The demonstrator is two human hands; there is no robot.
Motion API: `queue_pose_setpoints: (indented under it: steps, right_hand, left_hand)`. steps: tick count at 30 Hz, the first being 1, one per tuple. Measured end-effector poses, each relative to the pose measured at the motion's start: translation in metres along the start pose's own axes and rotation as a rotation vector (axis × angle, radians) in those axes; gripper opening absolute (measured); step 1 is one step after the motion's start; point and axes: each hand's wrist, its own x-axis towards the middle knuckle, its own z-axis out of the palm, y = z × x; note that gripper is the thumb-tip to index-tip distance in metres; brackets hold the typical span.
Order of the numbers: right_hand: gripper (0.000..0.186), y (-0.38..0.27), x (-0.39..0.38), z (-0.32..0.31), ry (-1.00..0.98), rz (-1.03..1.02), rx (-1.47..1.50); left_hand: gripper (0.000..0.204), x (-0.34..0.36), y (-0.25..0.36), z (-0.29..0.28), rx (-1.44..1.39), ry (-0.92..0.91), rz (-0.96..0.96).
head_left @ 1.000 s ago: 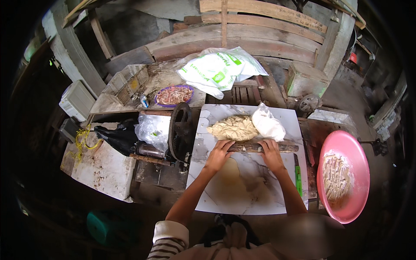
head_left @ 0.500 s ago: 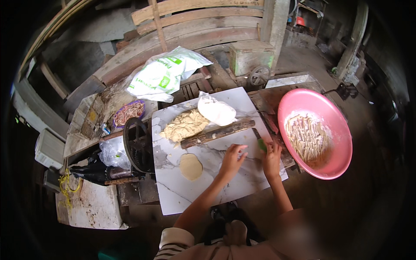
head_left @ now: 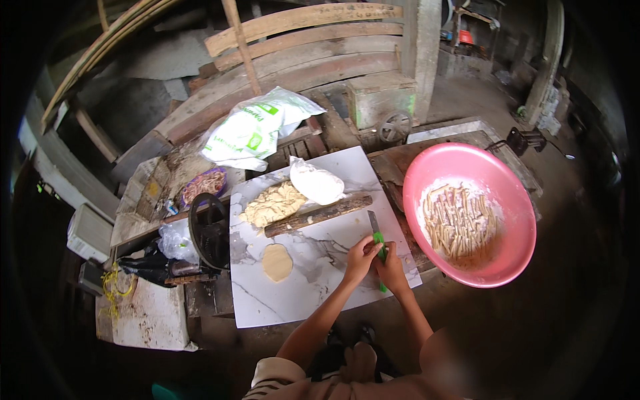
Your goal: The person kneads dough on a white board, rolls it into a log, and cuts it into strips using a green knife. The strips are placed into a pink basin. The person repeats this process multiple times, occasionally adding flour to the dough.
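- Since the earlier frame, the left hand (head_left: 360,257) has come across to meet the right hand (head_left: 393,267) at the knife (head_left: 379,237); the pin (head_left: 319,216) stays put on the board (head_left: 310,290).
- Just beyond the fingers, the pin's right end lies close to the blade tip, standing in the way ahead; the pin slants off leftward.
- Past the pin, left of the fingers, sit the dough (head_left: 272,205) and, beside it, the white bag (head_left: 317,182).
- Well left of the fingers lies a flat dough piece (head_left: 277,263), apart from everything else.
- To their right, past the board's edge, a pink basin (head_left: 515,243) holds pale strips (head_left: 460,223).
- Directly at the fingers is the knife, near the board's right side, its blade pointing away from the person.
- Its long axis runs near to far, tip leaning slightly left.
- Right fingers are curled closed around the green handle; left fingertips bunch against it, though whether they grip cannot be told.
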Motion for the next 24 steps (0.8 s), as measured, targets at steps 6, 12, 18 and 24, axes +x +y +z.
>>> queue_pose_setpoints:
  steps: [6,12,18,24]
  right_hand:
    - [0.034,-0.039,-0.008,0.012,-0.478,0.209,0.358]
    - [0.037,-0.062,0.006,0.057,-0.577,-0.203,0.105]
    - [0.031,-0.086,0.037,0.082,-0.600,-0.312,-0.449]
    - [0.025,-0.075,0.059,0.126,-0.435,-0.823,-0.740]
  left_hand:
    - [0.023,-0.043,0.015,-0.075,-0.320,-0.074,-0.171]
    - [0.026,-0.079,0.019,-0.119,-0.178,0.235,-0.065]
    - [0.047,-0.103,0.004,-0.201,0.722,0.361,0.222]
    - [0.061,-0.097,-0.004,-0.250,1.142,0.203,0.250]
